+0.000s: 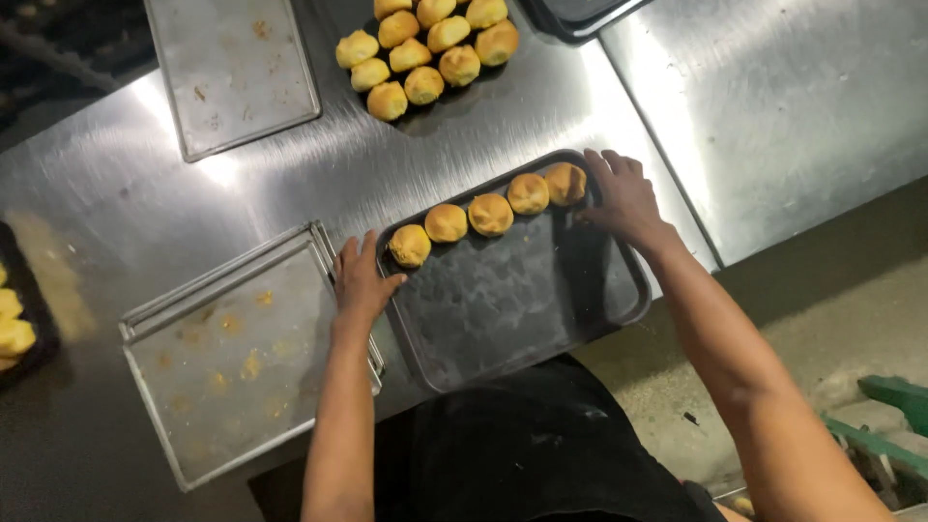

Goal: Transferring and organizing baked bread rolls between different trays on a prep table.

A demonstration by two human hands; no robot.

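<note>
Brushed stainless-steel counter [464, 164] fills most of the view, with a second steel surface to the right and a gritty floor below it. At the centre lies a dark rectangular tray with rounded corners [522, 309], tilted against the counter's edge, and along its far rim stands a single row of five golden round baked buns [490, 214], each touching or just beside its neighbour. The left hand [362, 280] rests with fingers spread at the tray's left end, near the leftmost bun, grasping nothing that can be seen; the right hand [623, 198] lies open at the far right corner, fingertips against the last bun and the rim, also not closed on anything. Just left of the tray, two stacked, crumb-marked shallow metal baking sheets [232, 358] sit empty, and another worn metal sheet [232, 68] lies further back. Behind the tray a cluster of loose golden buns [425, 48] sits on a dark tray. The work appears to be at lining buns in rows, first row done; another row would call for more buns set just in front.
</note>
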